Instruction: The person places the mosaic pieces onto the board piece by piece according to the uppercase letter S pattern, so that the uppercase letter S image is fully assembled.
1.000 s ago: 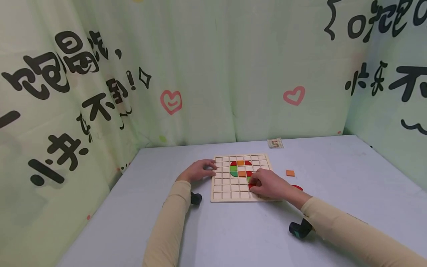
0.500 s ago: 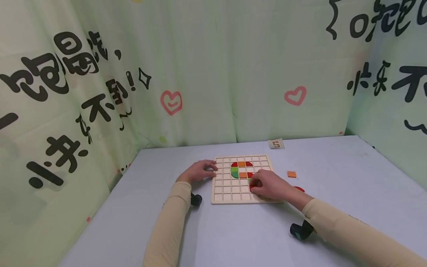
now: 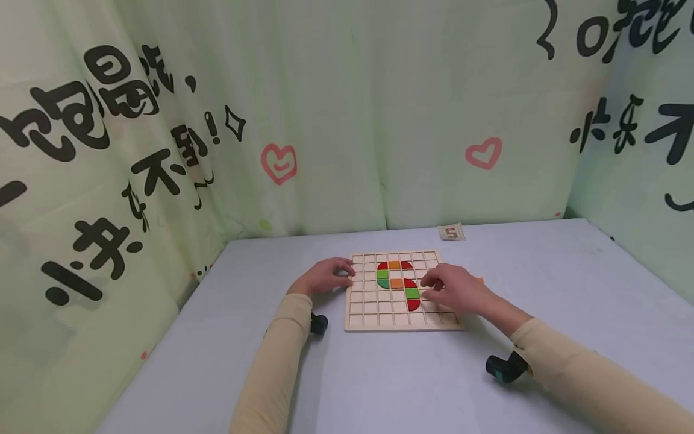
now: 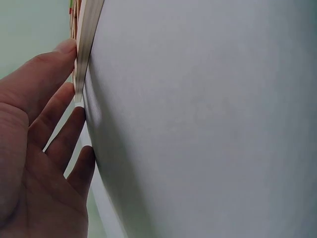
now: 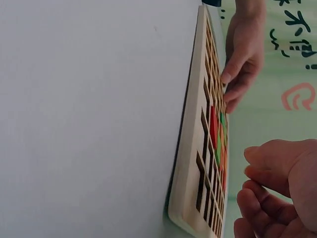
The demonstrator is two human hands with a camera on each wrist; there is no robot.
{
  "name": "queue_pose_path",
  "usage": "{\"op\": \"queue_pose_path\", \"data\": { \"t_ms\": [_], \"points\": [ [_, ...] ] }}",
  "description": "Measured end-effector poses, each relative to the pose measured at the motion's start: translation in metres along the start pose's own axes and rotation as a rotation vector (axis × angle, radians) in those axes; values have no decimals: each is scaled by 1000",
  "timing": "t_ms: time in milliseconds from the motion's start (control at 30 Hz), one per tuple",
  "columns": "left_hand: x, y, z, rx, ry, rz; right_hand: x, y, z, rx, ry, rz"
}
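A wooden grid board (image 3: 365, 306) lies on the table with red, orange, green and teal tiles set in its squares, forming an S-like curve. My left hand (image 3: 324, 276) rests at the board's left edge; the thumb and fingertips touch the rim (image 4: 88, 37) in the left wrist view. Over the board's right side hovers my right hand (image 3: 454, 288), fingers loosely bent and nothing between them, as the right wrist view of this hand (image 5: 277, 183) also shows. Just left of it are a green tile (image 3: 412, 293) and, nearest me, a red rounded tile (image 3: 414, 305).
A small patterned card (image 3: 452, 232) lies at the table's back edge. Behind my right hand an orange tile (image 3: 481, 280) peeks out, mostly hidden. A printed curtain (image 3: 336, 120) rises behind the white table (image 3: 390, 380).
My right hand has let go of the red tile at the lower end of the curve and lifted up and to the right, uncovering the green and red tiles. My left hand stays put.
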State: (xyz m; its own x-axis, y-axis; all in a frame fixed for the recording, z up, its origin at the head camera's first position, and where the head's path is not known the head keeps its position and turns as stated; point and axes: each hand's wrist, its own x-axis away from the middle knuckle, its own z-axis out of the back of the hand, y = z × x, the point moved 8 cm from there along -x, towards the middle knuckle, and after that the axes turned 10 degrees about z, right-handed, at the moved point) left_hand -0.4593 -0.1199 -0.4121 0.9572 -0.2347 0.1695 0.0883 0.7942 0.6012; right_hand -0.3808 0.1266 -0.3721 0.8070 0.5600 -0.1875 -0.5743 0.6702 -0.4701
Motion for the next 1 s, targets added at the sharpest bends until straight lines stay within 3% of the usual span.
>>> {"op": "queue_pose_path", "data": {
  "t_ms": [333, 567, 1000],
  "points": [
    [0, -1, 3, 18, 6, 6, 17, 47, 38, 43, 35, -112],
    [3, 1, 1, 35, -3, 8, 30, 78, 50, 37, 31, -170],
    [1, 0, 0, 16, 4, 1, 39, 87, 55, 65, 35, -172]
  ]
}}
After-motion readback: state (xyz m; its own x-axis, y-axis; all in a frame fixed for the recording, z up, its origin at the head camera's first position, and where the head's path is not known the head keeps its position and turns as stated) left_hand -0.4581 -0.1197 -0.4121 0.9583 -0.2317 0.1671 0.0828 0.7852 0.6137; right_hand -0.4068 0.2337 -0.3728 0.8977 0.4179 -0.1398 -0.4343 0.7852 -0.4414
